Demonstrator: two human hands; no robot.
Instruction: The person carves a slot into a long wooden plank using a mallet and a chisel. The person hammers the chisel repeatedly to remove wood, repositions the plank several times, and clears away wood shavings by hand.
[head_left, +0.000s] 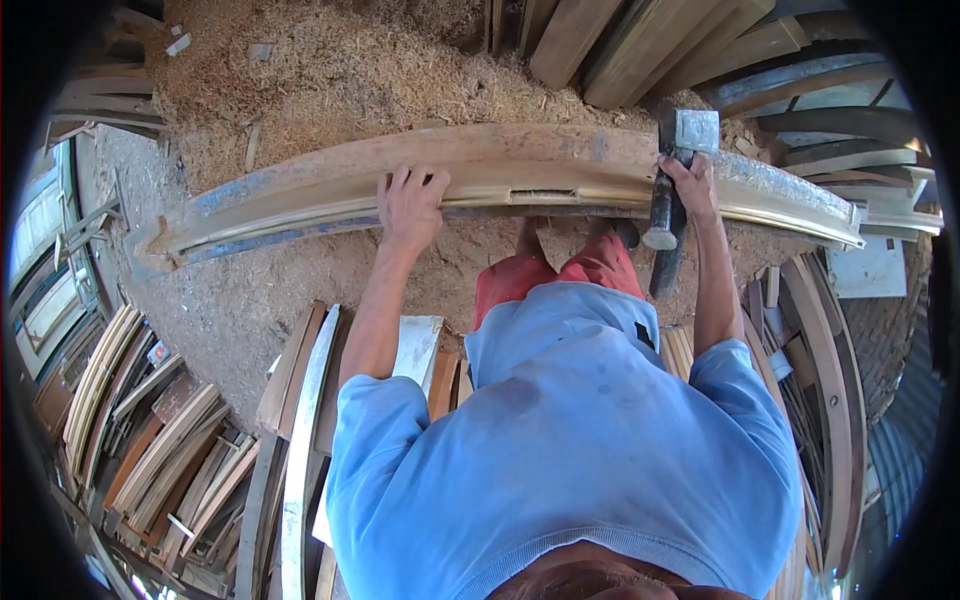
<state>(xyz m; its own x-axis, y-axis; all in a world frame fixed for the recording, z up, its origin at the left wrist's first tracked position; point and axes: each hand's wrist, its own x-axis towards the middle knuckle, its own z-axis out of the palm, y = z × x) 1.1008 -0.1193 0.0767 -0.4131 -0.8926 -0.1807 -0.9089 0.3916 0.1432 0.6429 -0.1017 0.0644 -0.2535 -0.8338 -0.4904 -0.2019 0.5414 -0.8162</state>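
- "in the head view, where was the curved beam?"
- "running left to right, right under the nearer left hand, which was clamped on it."
- "the right hand?"
- "wrapped round a hammer, across the beam's long axis."

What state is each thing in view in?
Left hand: resting on the pale wooden piece.
Right hand: closed around the hammer.
Hammer: held, block-shaped head toward picture top.
Pale wooden piece: lying lengthwise along the worn beam, narrow slot in it, depth unclear.
Sawdust: loose, heaped on the floor.
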